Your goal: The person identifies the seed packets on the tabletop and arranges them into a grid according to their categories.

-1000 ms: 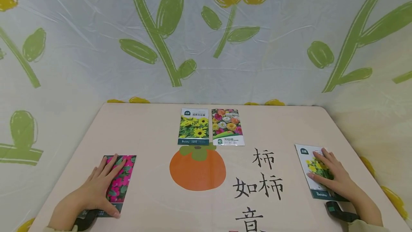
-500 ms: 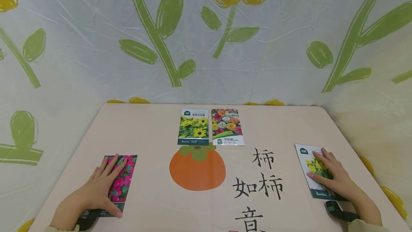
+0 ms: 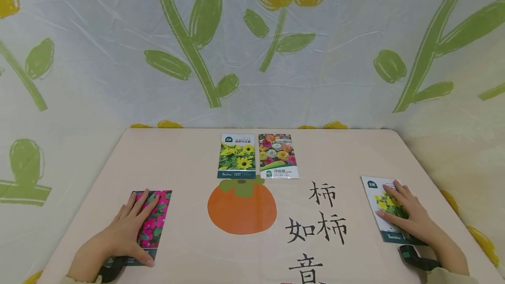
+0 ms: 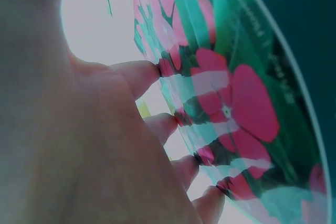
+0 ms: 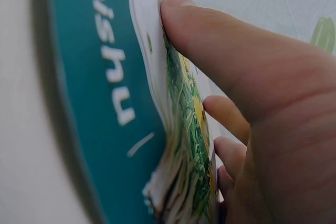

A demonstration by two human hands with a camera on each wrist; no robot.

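Note:
My left hand point(image 3: 124, 233) rests with spread fingers on a seed packet with pink flowers point(image 3: 158, 214) at the left of the table. In the left wrist view its fingertips press the glossy pink-flower print point(image 4: 226, 111). At the right, my right hand point(image 3: 414, 214) lies on a white seed packet with yellow flowers point(image 3: 384, 203), thumb and fingers touching its face. The right wrist view shows that packet's dark green band point(image 5: 100, 108) close up, with the thumb point(image 5: 210, 35) on the print. Both packets are partly covered by the hands.
Side by side at the back middle lie a yellow sunflower packet point(image 3: 236, 157) and a packet with mixed-colour blooms point(image 3: 278, 154). The pale table point(image 3: 185, 161) bears a printed orange persimmon point(image 3: 242, 209) and black characters point(image 3: 323, 227). A flower-print curtain point(image 3: 307, 82) hangs behind.
My left hand has slid slightly to the right, and the pink-flower packet has moved with it. The right hand and its packet have stayed in place.

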